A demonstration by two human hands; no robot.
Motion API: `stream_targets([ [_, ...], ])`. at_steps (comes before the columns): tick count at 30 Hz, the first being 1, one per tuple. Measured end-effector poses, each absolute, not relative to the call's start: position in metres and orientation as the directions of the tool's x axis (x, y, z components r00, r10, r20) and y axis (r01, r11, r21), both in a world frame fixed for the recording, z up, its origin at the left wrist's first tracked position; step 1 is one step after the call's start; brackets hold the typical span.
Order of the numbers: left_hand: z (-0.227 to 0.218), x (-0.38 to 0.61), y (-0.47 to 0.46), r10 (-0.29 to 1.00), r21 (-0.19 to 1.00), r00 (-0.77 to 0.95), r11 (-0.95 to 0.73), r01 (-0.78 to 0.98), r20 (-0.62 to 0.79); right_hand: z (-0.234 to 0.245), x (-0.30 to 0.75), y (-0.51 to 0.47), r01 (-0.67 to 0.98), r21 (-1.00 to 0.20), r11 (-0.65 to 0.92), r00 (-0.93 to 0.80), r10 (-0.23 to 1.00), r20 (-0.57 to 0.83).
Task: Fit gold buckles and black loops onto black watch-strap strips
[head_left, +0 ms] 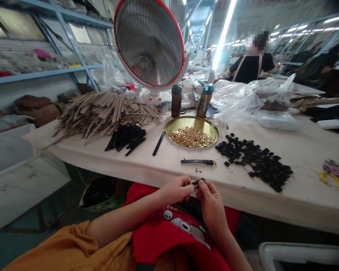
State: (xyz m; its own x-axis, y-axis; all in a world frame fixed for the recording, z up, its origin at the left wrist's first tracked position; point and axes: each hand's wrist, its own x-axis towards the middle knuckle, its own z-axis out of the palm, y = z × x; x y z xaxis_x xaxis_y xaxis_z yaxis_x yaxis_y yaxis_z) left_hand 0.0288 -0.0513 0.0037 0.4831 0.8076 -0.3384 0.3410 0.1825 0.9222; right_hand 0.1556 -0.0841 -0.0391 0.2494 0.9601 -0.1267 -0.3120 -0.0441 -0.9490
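Note:
Both hands meet above my lap at the table's near edge, fingers pinched around a small black strap [200, 183]. Gold metal, apparently a buckle, glints between my left hand [182, 189] and my right hand [211, 197]. Much of the held strap is hidden by the fingers. Just beyond lies a black strap with a gold buckle [197, 162], with a few tiny dark bits near it. A round gold tray [214, 130] holds a heap of small gold buckles [191, 137]. To its right spread many black loops [254, 158].
Left of the tray lie a single black strip [159, 143], a bundle of black straps [126, 137] and a heap of beige strips [93, 111]. Behind stand two bottles [176, 101] and a heater-like round appliance [149, 43]. Yellow-handled pliers [332, 178] lie far right. A person [252, 64] works beyond.

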Motion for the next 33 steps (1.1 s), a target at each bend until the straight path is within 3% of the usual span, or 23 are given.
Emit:
stream_targets([
  [3, 0.005, 0.032, -0.055, 0.811, 0.929, 0.48, 0.201, 0.31, -0.335, -0.04, 0.154, -0.08, -0.624, -0.769, -0.139, 0.126, 0.953, -0.274],
  [6, 0.004, 0.03, -0.058, 0.82, 0.932, 0.468, 0.202, 0.302, -0.33, -0.041, 0.152, -0.079, -0.701, -0.678, -0.22, 0.055, 0.932, -0.359],
  [8, 0.003, 0.028, -0.058, 0.821, 0.931, 0.467, 0.198, 0.306, -0.328, -0.041, 0.151, -0.081, -0.682, -0.696, -0.225, 0.059, 0.931, -0.36],
  [10, 0.003, 0.026, -0.058, 0.815, 0.93, 0.479, 0.185, 0.319, -0.327, -0.038, 0.151, -0.086, -0.591, -0.789, -0.168, 0.135, 0.944, -0.302],
  [13, 0.002, 0.024, -0.058, 0.815, 0.924, 0.499, 0.11, 0.366, -0.294, -0.031, 0.154, -0.094, -0.199, -0.98, -0.023, 0.302, 0.95, -0.084],
  [16, 0.003, 0.02, -0.059, 0.837, 0.914, 0.511, -0.036, 0.404, -0.193, -0.025, 0.157, -0.098, 0.093, -0.996, 0.013, 0.273, 0.961, 0.038],
  [19, 0.005, 0.015, -0.059, 0.847, 0.906, 0.515, -0.108, 0.408, -0.131, -0.024, 0.158, -0.098, 0.105, -0.993, -0.044, 0.192, 0.981, -0.024],
  [22, 0.008, 0.008, -0.056, 0.825, 0.917, 0.54, -0.072, 0.392, -0.166, -0.026, 0.155, -0.096, 0.081, -0.991, -0.108, 0.146, 0.985, -0.096],
  [29, -0.002, -0.007, -0.045, 0.789, 0.962, 0.575, 0.074, 0.263, -0.218, -0.026, 0.14, -0.088, -0.131, -0.976, -0.173, 0.239, 0.95, -0.2],
  [33, -0.013, -0.014, -0.038, 0.783, 0.969, 0.581, 0.106, 0.225, -0.221, -0.026, 0.129, -0.08, -0.236, -0.939, -0.25, 0.203, 0.932, -0.299],
])
